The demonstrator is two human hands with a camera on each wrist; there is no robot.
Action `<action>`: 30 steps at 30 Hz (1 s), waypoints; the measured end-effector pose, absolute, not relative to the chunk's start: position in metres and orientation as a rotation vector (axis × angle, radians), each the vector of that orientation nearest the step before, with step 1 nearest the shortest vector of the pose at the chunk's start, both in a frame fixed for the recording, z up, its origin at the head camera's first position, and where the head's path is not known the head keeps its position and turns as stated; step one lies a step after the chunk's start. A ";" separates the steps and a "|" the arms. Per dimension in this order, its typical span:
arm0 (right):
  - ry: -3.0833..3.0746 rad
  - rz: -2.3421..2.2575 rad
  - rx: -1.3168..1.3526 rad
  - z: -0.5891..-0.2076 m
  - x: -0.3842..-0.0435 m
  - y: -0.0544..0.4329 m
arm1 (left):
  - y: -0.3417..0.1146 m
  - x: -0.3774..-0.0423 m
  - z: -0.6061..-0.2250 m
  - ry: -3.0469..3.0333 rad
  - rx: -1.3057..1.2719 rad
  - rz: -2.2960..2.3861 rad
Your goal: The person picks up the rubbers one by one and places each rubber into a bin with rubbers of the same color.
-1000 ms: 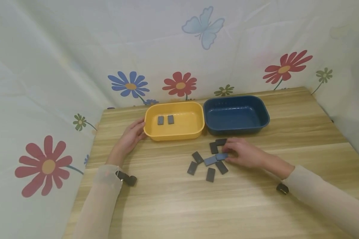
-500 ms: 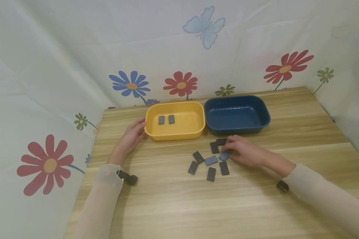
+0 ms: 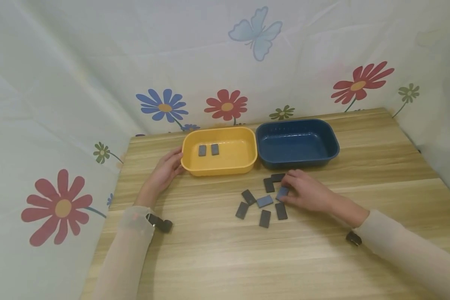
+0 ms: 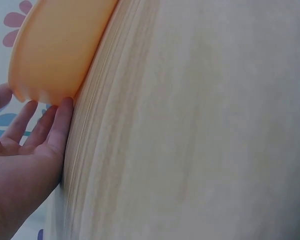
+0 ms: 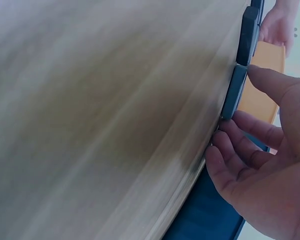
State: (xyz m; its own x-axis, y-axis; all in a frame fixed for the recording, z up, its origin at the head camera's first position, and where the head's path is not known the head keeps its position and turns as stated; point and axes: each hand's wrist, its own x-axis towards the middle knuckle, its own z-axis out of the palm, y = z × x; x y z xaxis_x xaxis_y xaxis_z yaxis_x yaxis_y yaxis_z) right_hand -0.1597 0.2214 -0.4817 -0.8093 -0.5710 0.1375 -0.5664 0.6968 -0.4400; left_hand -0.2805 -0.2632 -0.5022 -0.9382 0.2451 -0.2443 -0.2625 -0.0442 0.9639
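Observation:
My right hand [image 3: 308,192] pinches a small blue-grey rectangular tile [image 3: 282,193] on the table. In the right wrist view, thumb and index finger meet opposite ends of that tile [image 5: 234,92]. A second blue-grey tile [image 3: 264,201] lies just left of it, among several dark tiles [image 3: 264,218] lying flat. My left hand [image 3: 166,170] touches the left end of a yellow tub [image 3: 217,171]. From the left wrist, its fairly straight fingers rest against the tub wall [image 4: 60,55]. Two grey tiles [image 3: 215,149] lie inside the yellow tub.
A dark blue tub [image 3: 298,162] stands right beside the yellow one and holds nothing visible. The wood-grain table [image 3: 225,258] stretches toward me. Behind it hangs a white cloth [image 3: 303,50] printed with flowers and a butterfly.
My right hand has turned the blue-grey tile and drawn it slightly right, away from the other blue-grey one. The dark tile below it has swung more upright. My left hand stays put.

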 end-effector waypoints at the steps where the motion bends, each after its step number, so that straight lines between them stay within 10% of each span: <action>1: 2.886 -0.740 -0.970 -0.482 -0.159 0.221 | -0.263 -0.280 -0.502 1.896 -0.017 2.047; 30: 2.825 -0.753 -1.103 -0.471 -0.168 0.230 | -0.263 -0.281 -0.504 1.891 -0.023 2.048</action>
